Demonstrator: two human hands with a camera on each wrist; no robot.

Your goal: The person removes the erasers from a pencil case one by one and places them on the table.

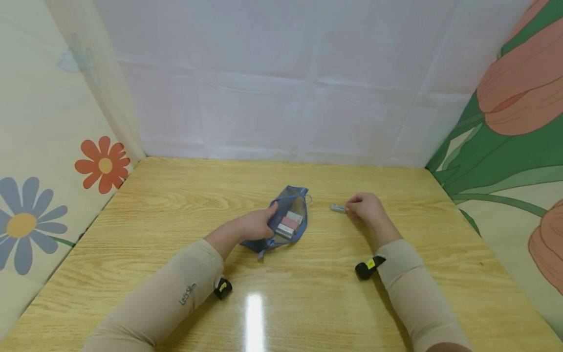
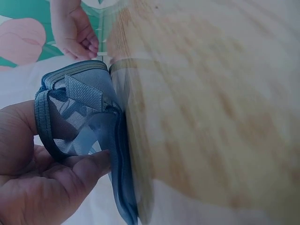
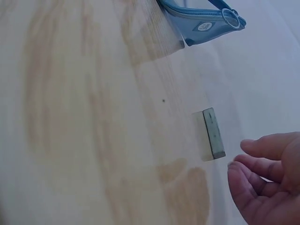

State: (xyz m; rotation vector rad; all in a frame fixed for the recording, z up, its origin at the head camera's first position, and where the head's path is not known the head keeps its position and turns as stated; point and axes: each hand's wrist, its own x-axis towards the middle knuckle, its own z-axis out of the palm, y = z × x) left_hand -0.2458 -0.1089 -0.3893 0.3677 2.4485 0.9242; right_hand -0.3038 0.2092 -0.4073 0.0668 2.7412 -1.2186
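Observation:
My left hand (image 1: 256, 225) holds the near left side of a blue mesh zip pouch (image 1: 288, 195), which lies with its mouth spread. In the left wrist view, the fingers (image 2: 86, 171) pinch the pouch's edge beside a fabric tab (image 2: 84, 93). Small white and pink blocks (image 1: 290, 223) show inside the pouch. To the right, a small grey-green rectangular bar (image 3: 214, 133) lies on the table. My right hand (image 1: 366, 208) is just beside it, thumb and fingers loosely bent; the right wrist view shows a gap between the fingertips (image 3: 248, 146) and the bar.
The wood-grain table (image 1: 308, 303) runs back to a white cloth backdrop (image 1: 281, 98). Panels with printed flowers (image 1: 105, 165) stand at both sides. Black wrist cameras are strapped to both forearms. A ring (image 3: 230, 18) hangs from the pouch's zip end.

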